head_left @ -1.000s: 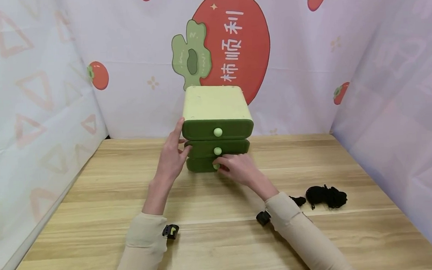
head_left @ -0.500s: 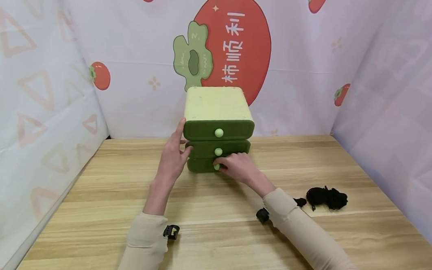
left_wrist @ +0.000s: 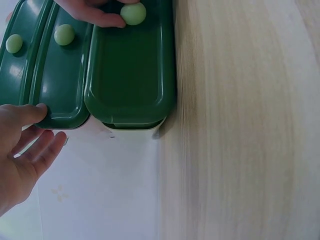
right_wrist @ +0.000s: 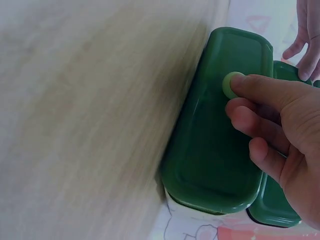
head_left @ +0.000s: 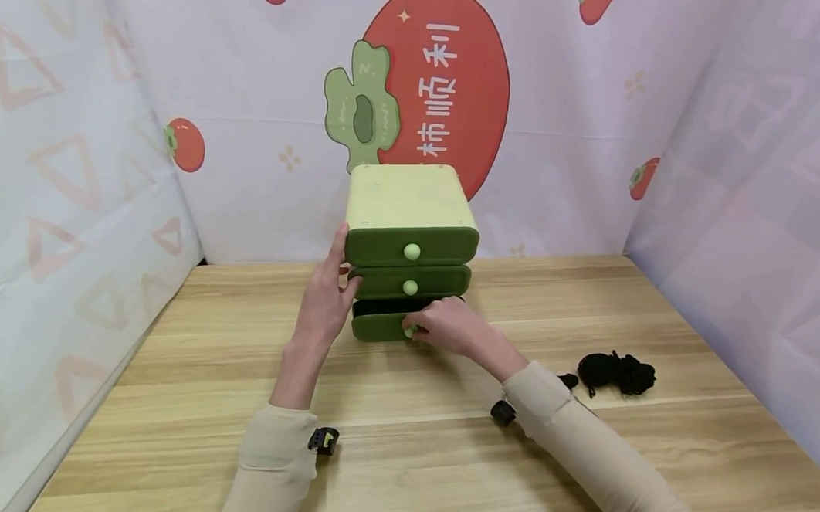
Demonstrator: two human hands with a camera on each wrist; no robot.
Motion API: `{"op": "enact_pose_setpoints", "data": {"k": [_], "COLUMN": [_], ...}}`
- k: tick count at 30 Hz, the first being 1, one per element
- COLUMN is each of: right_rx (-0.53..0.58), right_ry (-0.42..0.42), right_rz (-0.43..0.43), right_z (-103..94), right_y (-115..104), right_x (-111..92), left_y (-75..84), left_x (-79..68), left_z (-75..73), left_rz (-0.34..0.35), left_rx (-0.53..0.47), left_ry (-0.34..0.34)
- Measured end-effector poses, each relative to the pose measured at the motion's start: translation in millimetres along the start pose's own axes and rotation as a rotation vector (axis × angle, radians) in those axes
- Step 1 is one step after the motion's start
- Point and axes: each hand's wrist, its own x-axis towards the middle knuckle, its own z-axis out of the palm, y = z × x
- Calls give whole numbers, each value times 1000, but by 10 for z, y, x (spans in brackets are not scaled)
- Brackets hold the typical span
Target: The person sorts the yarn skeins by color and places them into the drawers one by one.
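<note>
A small three-drawer cabinet (head_left: 407, 196) with a cream top and dark green drawer fronts stands at the back of the table. Its bottom drawer (head_left: 379, 329) sticks out partway, and a dark gap shows above its front. My right hand (head_left: 448, 327) pinches the pale green knob (right_wrist: 231, 85) of that drawer between thumb and fingers. At the cabinet's left side, my left hand (head_left: 320, 303) rests with fingers extended along the edge. In the left wrist view its thumb (left_wrist: 36, 112) touches the middle drawer's front (left_wrist: 62, 80). The upper two drawers are closed.
A black bundle of yarn-like cord (head_left: 618, 374) lies on the table (head_left: 393, 473) to the right, with a smaller black piece (head_left: 568, 381) partly behind the right sleeve. Printed cloth walls (head_left: 254, 202) enclose the table at the back and both sides.
The bottom drawer has slid out toward me, with my right hand moving along on its knob. My left hand has stayed at the cabinet's left side.
</note>
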Motion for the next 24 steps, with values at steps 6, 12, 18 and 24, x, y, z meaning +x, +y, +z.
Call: {"op": "enact_pose_setpoints", "data": {"k": [6,12,18,24], "right_rx": [-41,-88,-102,-106], "right_ry": [46,44,-16,-30], "right_rz": [-71,-122,-150,-146], "right_z": [-10,-60,-139,-177], "right_y": [-51,-127,-232,-314], "right_x": [-91,-156,-216,-267], "left_y": [-7,-6,-5,-10], "left_x": [1,12,19,11], "left_z": [12,18,6,12], "left_rz": [-5,0,-11,-13], "left_rx": [-4,-16,-13,-14], "left_ry": [-4,-3,-3,-10]}}
